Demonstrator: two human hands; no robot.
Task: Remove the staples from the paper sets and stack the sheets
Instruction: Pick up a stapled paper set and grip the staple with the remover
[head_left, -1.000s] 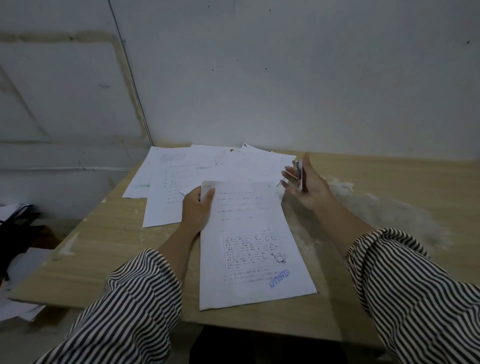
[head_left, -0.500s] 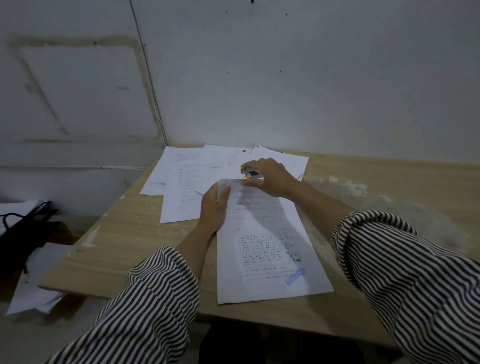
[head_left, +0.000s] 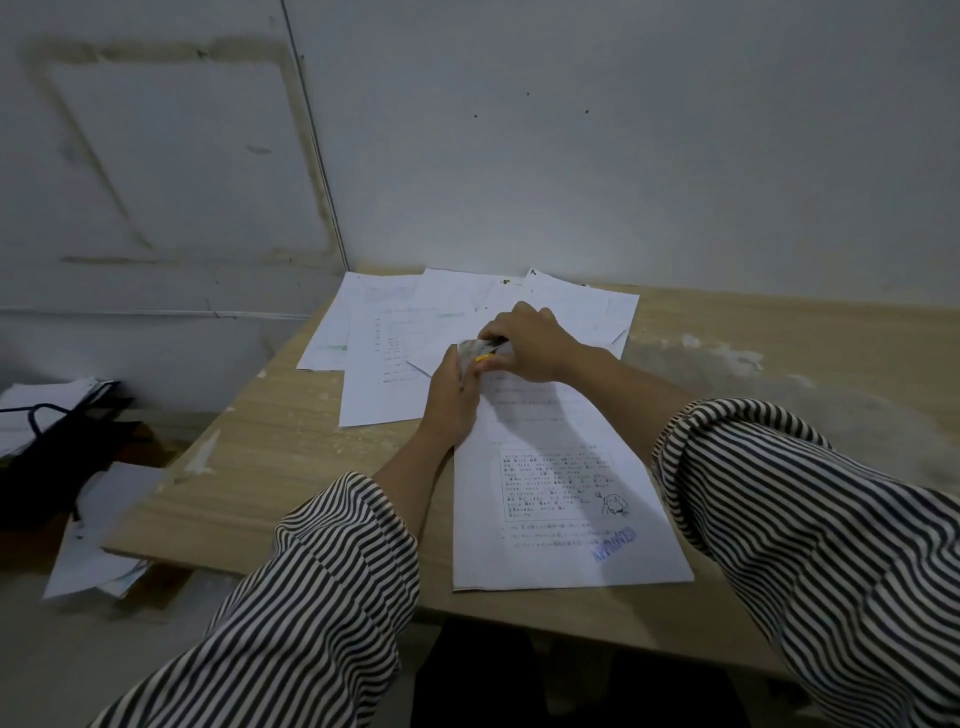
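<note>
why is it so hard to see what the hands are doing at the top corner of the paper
Head view: dim, flat light; the right hand casts a shadow across the paper set; the tool beside the left hand is small and motion-blurred; wide-angle distortion bends the table edges.

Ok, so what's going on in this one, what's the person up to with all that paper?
A person in striped sleeves is working at the top corner of a stapled paper set lying on the wooden table. The left hand holds the set's top left corner, while the right hand grips a small staple remover and applies it to that corner. Loose sheets lie spread out behind. More papers sit on the floor to the left.
</note>
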